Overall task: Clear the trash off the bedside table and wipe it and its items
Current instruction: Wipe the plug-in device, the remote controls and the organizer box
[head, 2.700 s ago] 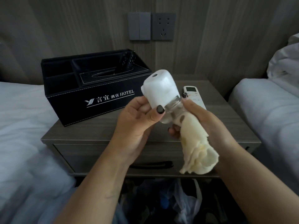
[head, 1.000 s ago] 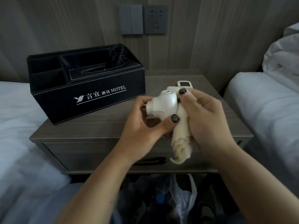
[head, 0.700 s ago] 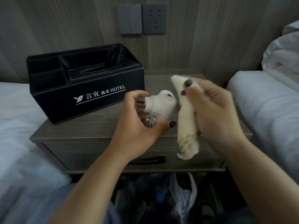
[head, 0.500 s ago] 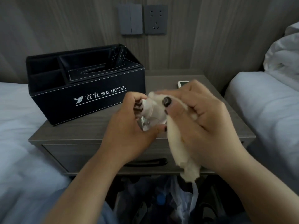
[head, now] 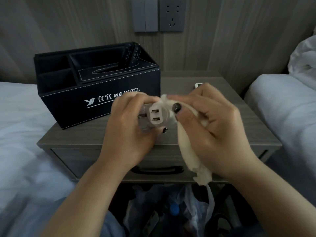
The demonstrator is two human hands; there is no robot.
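My left hand (head: 126,134) grips a small white plug-in device (head: 156,115) above the front of the bedside table (head: 77,137), its two metal prongs turned toward me. My right hand (head: 212,127) holds a cream cloth (head: 188,151) bunched against the device's right side and top, thumb pressed on the cloth; the tail of the cloth hangs down past the table's front edge. A white remote (head: 198,85) peeks out behind my right hand, mostly hidden.
A black hotel organiser box (head: 68,100) with a tissue slot and a dark remote (head: 130,55) stands at the table's back left. White beds flank the table. A plastic bag of trash (head: 171,211) sits below the drawer. Switches and a socket (head: 172,15) are on the wall.
The device has been turned in my left hand so that its prongs now face me. My right hand has shifted the cloth from the white cap to the device's side and top.
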